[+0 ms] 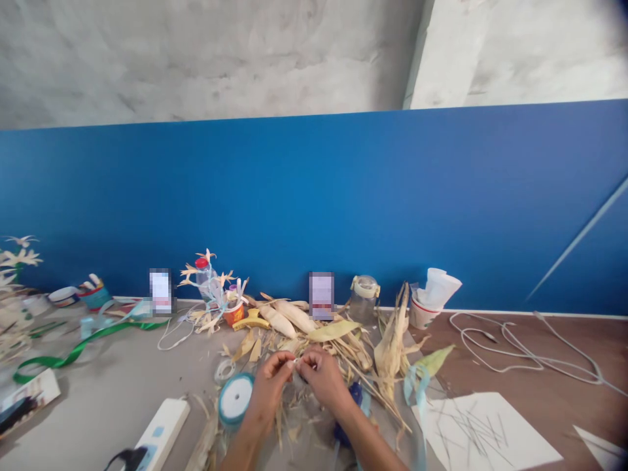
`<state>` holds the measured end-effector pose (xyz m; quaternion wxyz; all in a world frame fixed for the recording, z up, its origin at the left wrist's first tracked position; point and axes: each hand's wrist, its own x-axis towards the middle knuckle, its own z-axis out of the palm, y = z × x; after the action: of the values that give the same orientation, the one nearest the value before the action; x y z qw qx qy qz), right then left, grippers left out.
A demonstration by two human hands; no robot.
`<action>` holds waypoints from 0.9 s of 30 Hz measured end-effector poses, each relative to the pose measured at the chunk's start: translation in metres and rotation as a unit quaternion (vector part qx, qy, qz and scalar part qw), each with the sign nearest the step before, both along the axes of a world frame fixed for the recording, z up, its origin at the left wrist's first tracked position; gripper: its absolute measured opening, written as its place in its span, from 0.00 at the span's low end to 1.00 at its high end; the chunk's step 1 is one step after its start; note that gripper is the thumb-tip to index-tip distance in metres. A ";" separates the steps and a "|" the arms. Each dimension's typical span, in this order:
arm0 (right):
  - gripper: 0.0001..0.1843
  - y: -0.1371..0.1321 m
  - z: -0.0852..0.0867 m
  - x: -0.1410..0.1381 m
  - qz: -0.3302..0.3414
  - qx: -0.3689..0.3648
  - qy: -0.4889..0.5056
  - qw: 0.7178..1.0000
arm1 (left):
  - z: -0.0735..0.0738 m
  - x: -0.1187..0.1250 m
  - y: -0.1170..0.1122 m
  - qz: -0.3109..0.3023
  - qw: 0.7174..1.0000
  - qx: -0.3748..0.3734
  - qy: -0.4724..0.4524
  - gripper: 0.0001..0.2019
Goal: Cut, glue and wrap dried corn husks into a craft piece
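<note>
My left hand (273,378) and my right hand (321,374) meet over the middle of the desk, both with fingers pinched. A small pale piece (296,360) shows between the fingertips; its kind cannot be made out. Dry corn husks (289,317) and torn scraps lie behind and under both hands. Beside my left wrist is a spool of blue ribbon (237,398), with a roll of clear tape (225,371) just behind it. A dark blue tool, perhaps a glue gun (354,396), is partly hidden by my right forearm.
Along the blue partition (314,196) stand two phones, a jar (364,297), paper cups (424,311) and a bottle with husk flowers (209,281). A power strip (164,425) and green ribbon (73,356) lie left. Thin wires on white paper (485,432) and a cable (520,356) are right.
</note>
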<state>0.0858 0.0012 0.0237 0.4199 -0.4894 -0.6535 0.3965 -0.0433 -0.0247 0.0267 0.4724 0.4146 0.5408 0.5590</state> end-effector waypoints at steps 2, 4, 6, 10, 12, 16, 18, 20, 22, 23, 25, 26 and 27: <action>0.10 -0.003 0.003 0.000 -0.005 -0.004 -0.028 1.000 | 0.001 0.000 0.000 -0.016 1.000 0.009 0.010 0.15; 0.11 -0.005 0.006 -0.001 -0.007 -0.005 -0.051 0.999 | 0.001 0.000 0.000 -0.032 0.999 0.015 0.025 0.16; 0.11 -0.007 0.008 -0.002 -0.006 -0.001 -0.067 0.998 | 0.002 0.000 0.000 -0.042 0.998 0.019 0.040 0.17; 0.11 -0.008 0.011 -0.002 -0.003 0.002 -0.063 0.998 | 0.002 0.000 -0.003 -0.041 0.997 0.019 0.054 0.21; 0.10 -0.008 0.011 0.001 0.004 0.001 -0.048 0.999 | 0.000 -0.001 -0.003 -0.038 0.998 0.010 0.053 0.22; 0.10 -0.007 0.011 0.008 0.009 -0.007 -0.023 1.000 | -0.005 -0.004 -0.003 -0.026 0.999 0.012 0.044 0.21; 0.10 -0.006 0.010 0.011 0.008 -0.011 -0.019 1.000 | -0.005 -0.005 -0.002 -0.026 0.999 0.019 0.043 0.21; 0.10 -0.005 0.009 0.012 0.008 -0.014 -0.020 1.000 | -0.003 -0.005 -0.002 -0.035 0.999 0.017 0.037 0.20; 0.11 -0.005 0.010 0.011 0.009 -0.017 -0.021 1.000 | -0.001 -0.004 -0.001 -0.050 0.998 0.010 0.029 0.20; 0.11 -0.005 0.010 0.010 0.011 -0.017 -0.022 1.000 | 0.000 -0.003 -0.001 -0.055 0.998 0.007 0.026 0.19; 0.11 -0.005 0.010 0.009 0.009 -0.016 -0.024 1.000 | 0.000 -0.002 0.000 -0.067 0.997 0.007 0.032 0.18; 0.10 -0.006 0.010 0.008 0.009 -0.015 -0.027 0.999 | 0.000 -0.002 0.000 -0.072 0.997 0.013 0.040 0.17; 0.10 -0.006 0.010 0.008 0.007 -0.015 -0.030 0.999 | -0.001 -0.002 0.000 -0.077 0.996 0.019 0.049 0.16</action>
<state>0.0934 -0.0049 0.0338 0.3900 -0.5025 -0.6634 0.3940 -0.0454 -0.0248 0.0257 0.4784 0.4909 0.5193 0.5104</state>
